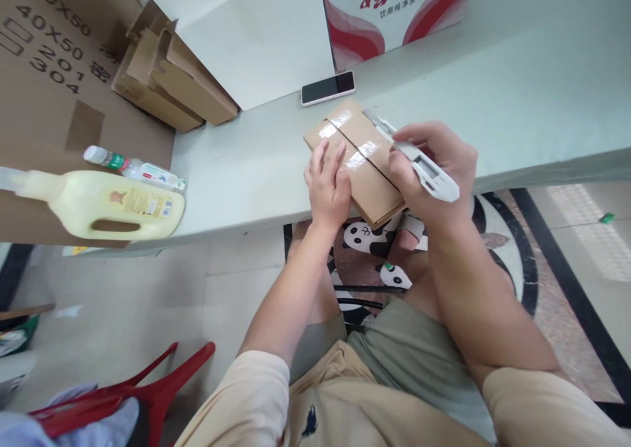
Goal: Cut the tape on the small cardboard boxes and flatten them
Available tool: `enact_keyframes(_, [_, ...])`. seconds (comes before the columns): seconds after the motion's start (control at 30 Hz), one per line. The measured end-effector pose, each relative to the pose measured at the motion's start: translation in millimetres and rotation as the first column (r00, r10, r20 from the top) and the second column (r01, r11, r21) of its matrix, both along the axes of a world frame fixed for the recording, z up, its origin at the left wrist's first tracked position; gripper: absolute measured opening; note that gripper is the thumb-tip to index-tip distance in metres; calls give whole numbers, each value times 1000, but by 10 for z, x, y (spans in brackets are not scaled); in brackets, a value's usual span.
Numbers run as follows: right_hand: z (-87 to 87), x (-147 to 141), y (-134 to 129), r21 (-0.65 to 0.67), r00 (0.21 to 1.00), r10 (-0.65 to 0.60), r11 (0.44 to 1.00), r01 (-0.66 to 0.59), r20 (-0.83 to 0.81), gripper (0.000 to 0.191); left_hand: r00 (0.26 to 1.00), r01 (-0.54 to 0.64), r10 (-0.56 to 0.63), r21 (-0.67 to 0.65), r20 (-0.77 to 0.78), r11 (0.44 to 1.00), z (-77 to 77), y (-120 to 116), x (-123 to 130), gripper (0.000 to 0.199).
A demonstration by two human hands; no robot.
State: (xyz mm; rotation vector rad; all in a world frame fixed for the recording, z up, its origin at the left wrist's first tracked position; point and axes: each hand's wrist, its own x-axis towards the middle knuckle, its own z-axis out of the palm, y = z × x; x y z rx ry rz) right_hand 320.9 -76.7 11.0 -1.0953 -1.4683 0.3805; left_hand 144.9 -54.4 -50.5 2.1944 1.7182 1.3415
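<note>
A small brown cardboard box [377, 194] lies at the table's front edge, its near corner jutting past it. Strips of shiny clear tape [361, 154] cross the dark seam between its flaps. My left hand [329, 184] rests on the box's left side, fingers spread over the cardboard. In my right hand [438, 161] is a white utility knife [428, 173], gripped between thumb and fingers. Its blade end points up and left over the far right edge of the box; whether the tip touches the cardboard I cannot tell.
A phone [328, 89] lies behind the box, before a white panel [266, 39] and a red-and-white carton [394, 13]. At left are a yellow jug [118, 204], a clear bottle [133, 165] and folded cardboard boxes [182, 79]. A red chair [162, 381] stands below left.
</note>
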Motion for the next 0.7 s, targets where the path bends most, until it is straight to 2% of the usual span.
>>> enact_keyframes(0.1, [43,23,13,100,998,22,995,-28,57,15,1000,3,-2,-14,6,1000,5,-18,-5,67])
enact_keyframes(0.33, [46,44,-8,56,990,121,991,-117,-75,13,999,18,-19,12,47,1000,4,16,5,70])
enact_keyframes(0.5, [64,5,-10,226,990,138,964,-142,37,9,999,27,-27,-1,48,1000,11,-3,5,70])
enact_keyframes(0.7, [52,-65,-47,228,980,115,962,-150,160,12,1000,2,-2,-4,1,1000,6,-30,-1,67])
